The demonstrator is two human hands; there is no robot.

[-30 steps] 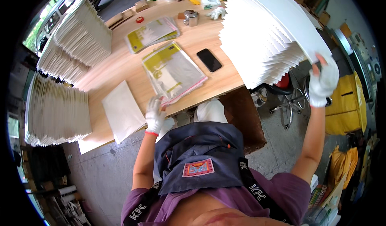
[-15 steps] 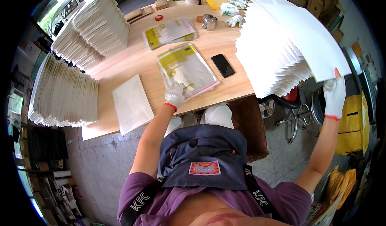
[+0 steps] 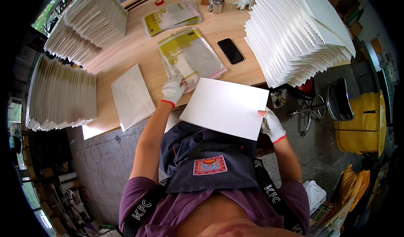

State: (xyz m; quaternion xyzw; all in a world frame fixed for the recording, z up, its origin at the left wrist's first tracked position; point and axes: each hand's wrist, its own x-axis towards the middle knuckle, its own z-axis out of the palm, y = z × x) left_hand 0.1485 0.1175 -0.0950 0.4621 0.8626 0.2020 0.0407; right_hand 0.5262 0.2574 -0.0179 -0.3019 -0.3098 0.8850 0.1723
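White capital letters (image 3: 142,209) on the black shoulder straps (image 3: 259,174)

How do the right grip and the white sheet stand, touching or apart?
Touching: the head view shows the right grip holding the white sheet's edge, thumb on top.

Smooth matt board (image 3: 225,108); glossy plastic bags (image 3: 198,53); wood-grain tabletop (image 3: 131,51).

We're seeing bright light across the bench (image 3: 136,56), daylight glaring upper left, the white sheet (image 3: 227,107) shining, outlines bowing toward black corners!
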